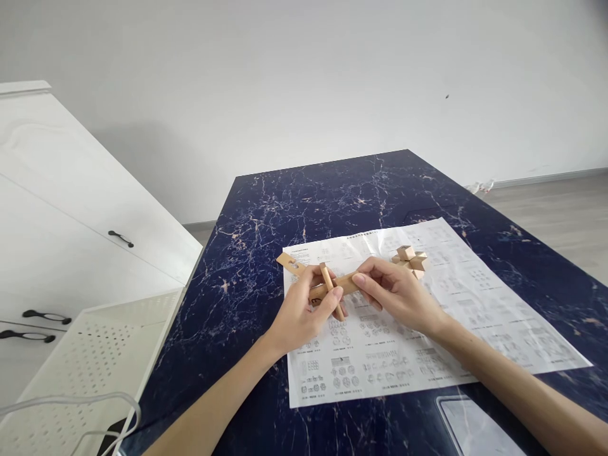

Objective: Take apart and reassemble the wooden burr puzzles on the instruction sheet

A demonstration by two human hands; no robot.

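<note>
Looks like the left hand (303, 311) is pinched closed on the small wooden crosspiece (327, 276) to steady it against the wooden bar (348, 285), whose right end the right hand (399, 292) nips between thumb and fingers, all over the printed sheet (349, 394).

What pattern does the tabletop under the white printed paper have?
The dark blue tabletop is marbled, with pale, branching veins; the head view shows it.

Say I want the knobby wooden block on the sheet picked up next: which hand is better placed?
Probably the right hand: it is nearer the wooden block, while the left hand is farther off, pinching the crosspiece. The right would first have to release the wooden bar.
</note>
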